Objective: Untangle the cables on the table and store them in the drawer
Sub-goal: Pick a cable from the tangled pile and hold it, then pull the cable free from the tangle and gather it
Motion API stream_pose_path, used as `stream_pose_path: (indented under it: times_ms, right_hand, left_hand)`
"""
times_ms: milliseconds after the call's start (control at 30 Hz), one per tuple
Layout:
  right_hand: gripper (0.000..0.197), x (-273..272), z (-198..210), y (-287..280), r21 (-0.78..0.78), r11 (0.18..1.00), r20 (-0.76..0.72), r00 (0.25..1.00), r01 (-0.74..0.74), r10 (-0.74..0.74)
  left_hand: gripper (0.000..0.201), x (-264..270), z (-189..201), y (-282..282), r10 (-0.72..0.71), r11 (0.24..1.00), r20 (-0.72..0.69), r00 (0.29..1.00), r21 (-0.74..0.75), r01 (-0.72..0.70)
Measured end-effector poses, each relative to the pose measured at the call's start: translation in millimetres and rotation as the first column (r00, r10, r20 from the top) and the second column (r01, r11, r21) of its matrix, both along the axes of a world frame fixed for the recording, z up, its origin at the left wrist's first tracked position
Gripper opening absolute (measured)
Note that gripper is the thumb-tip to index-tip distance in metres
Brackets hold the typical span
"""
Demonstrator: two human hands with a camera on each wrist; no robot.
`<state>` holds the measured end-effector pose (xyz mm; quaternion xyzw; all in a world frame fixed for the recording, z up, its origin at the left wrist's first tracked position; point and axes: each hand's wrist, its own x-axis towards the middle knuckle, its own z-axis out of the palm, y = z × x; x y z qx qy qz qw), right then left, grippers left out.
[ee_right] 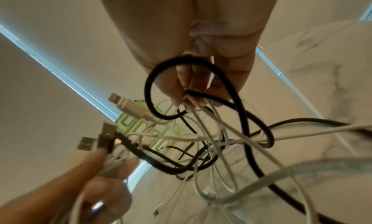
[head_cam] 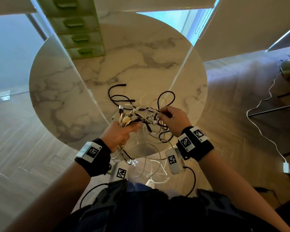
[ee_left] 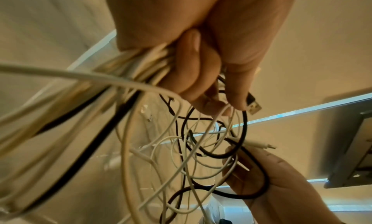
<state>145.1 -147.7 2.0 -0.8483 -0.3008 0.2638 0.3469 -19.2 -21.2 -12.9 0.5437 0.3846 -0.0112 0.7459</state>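
Left hand (head_cam: 120, 135) fisted round cables (head_cam: 146, 118), right hand (head_cam: 172, 118) pinching strands

You get warm, dim indoor light in all three views, with cold blue daylight showing only in thin bright strips along the blinds (head_cam: 206, 15). Your head view bends hard toward its edges, and pale reflected streaks cross the marble table (head_cam: 141, 64). In both wrist views the nearest cables (ee_left: 60, 77) smear into soft blur, and your palms sit in shade.
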Motion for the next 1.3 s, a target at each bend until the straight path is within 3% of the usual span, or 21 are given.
stream_pose_path:
  times_ms: [67,133,300,367,533,667,867,1100,1200,1300]
  right_hand:
    - [0.013,2,0,5,-0.007,1.000,0.006,1.000,-0.013,0.013]
    - [0.011,5,2,9,-0.034,0.998,0.009,0.998,-0.057,0.058]
    - [0.007,17,20,18,0.060,0.995,-0.168,0.982,-0.078,0.088]
    - [0.009,20,24,23,0.048,0.989,-0.165,0.975,-0.140,0.146]
    - [0.009,23,38,42,0.165,0.982,0.074,0.994,-0.090,0.079]
    - [0.008,31,51,56,0.294,0.956,0.121,0.992,-0.013,-0.023]
    - [0.009,28,41,67,0.155,0.984,0.228,0.972,-0.084,0.047]
    - [0.006,31,38,62,0.198,0.977,0.187,0.981,-0.082,0.045]
    - [0.004,36,43,61,0.223,0.972,0.221,0.975,-0.067,0.017]
    - [0.009,37,46,60,0.262,0.964,0.109,0.992,0.038,-0.068]
  left_hand:
    - [0.026,-5,3,0,0.015,0.999,0.049,0.999,-0.051,-0.012]
    - [0.016,-8,5,-1,0.075,0.991,0.110,0.991,-0.118,-0.061]
    - [0.019,-20,6,9,0.318,0.929,0.184,0.930,-0.255,-0.268]
    - [0.019,-21,7,13,0.362,0.914,0.197,0.911,-0.268,-0.305]
    - [0.019,-16,15,14,0.335,0.932,0.229,0.914,-0.222,-0.286]
    - [0.019,-13,15,11,0.248,0.967,0.201,0.948,-0.109,-0.230]
    - [0.018,-8,15,18,0.246,0.969,0.175,0.953,-0.080,-0.235]
    - [0.019,-9,16,21,0.246,0.969,0.094,0.965,-0.038,-0.244]
    - [0.017,-9,13,17,0.333,0.940,0.078,0.940,0.055,-0.338]
    - [0.027,-14,12,12,0.443,0.893,0.143,0.885,0.021,-0.450]
